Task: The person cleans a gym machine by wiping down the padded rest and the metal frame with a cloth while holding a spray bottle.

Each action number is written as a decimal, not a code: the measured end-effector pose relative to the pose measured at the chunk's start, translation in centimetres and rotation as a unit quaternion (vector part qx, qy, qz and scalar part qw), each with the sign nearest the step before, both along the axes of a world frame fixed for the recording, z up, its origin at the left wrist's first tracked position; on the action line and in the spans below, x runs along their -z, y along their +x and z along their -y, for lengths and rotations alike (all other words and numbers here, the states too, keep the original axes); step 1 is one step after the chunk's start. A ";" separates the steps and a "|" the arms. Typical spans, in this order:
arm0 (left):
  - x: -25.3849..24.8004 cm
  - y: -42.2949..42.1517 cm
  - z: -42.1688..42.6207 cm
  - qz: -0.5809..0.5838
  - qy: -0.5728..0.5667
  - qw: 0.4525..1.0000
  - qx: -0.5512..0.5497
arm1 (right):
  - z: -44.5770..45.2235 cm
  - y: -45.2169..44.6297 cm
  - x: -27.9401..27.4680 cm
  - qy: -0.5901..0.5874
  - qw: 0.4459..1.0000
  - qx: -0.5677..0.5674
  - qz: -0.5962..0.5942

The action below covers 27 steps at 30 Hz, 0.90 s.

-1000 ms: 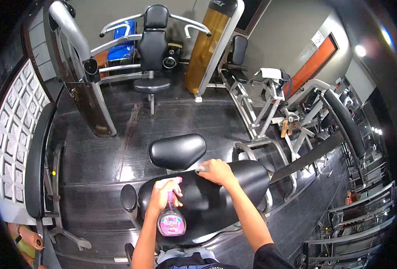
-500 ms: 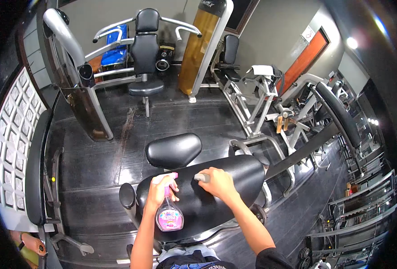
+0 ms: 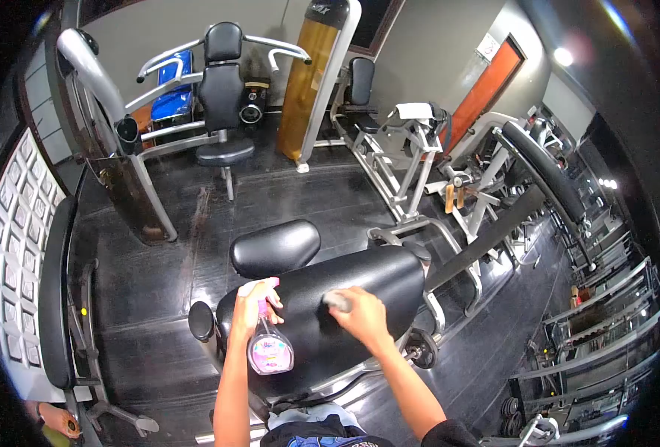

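Note:
A clear spray bottle with a pink label is gripped at its neck by my left hand, fingers wrapped round below the pink nozzle. It is over the left part of a wide black padded bench. My right hand is closed on a small greyish cloth, at the middle of the bench pad; motion blurs it a little. A smaller black pad lies just beyond the bench.
Ahead stands a shoulder machine with a black seat. To the right are metal machine frames and a long black pad. Another padded bench is at the left. Part of another person's hand shows at bottom left.
My right hand has moved the cloth from the bench's far edge toward me. My left hand still holds the bottle. The view has shifted, so the surroundings appear further left.

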State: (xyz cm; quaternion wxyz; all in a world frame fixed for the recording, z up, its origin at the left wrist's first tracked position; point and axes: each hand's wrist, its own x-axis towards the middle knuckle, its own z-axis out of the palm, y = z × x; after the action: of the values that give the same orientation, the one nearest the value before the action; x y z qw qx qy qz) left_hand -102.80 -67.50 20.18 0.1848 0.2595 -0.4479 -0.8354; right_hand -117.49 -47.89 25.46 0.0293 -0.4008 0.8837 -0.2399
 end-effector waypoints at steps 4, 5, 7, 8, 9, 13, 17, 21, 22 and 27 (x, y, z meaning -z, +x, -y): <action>0.6 0.0 0.1 0.006 -0.013 1.000 0.000 | -2.4 -3.3 0.2 -0.020 0.987 0.154 -0.030; 0.7 -0.1 0.2 0.002 0.001 1.000 0.000 | -2.7 -3.6 0.4 -0.032 0.984 0.171 -0.025; 0.7 -0.2 0.2 0.001 -0.004 1.000 -0.003 | -1.7 -2.7 1.0 -0.023 0.987 0.144 -0.071; 0.6 -0.1 0.1 0.002 -0.006 1.000 -0.010 | -1.1 -1.7 1.0 -0.030 0.991 0.118 -0.046; 0.4 -0.1 0.0 0.001 -0.009 1.000 -0.010 | -0.5 -0.7 1.8 -0.051 0.994 0.088 -0.043; -0.1 -0.2 0.0 0.015 -0.020 1.000 -0.019 | 0.1 1.2 1.3 -0.069 0.997 0.017 -0.004; 0.9 -0.3 0.2 0.040 -0.065 0.997 -0.012 | -1.8 -1.9 1.1 -0.049 0.992 0.110 -0.041; 0.0 -0.6 -0.1 0.055 -0.093 0.994 -0.007 | -3.8 -4.9 1.4 -0.060 0.973 0.224 -0.007; -0.3 -0.7 -0.2 0.067 -0.111 0.992 0.003 | -4.0 -4.8 1.8 -0.092 0.970 0.223 0.005; -2.0 -2.1 -3.2 0.066 -0.129 0.989 0.026 | -4.8 -5.8 4.3 -0.219 0.952 0.204 0.065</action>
State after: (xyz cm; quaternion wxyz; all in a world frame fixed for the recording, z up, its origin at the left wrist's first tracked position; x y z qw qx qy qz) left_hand -104.90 -64.28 22.15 0.1654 0.2762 -0.5696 -0.7562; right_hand -123.25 -43.09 21.18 -0.0509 -0.1917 0.8688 -0.4537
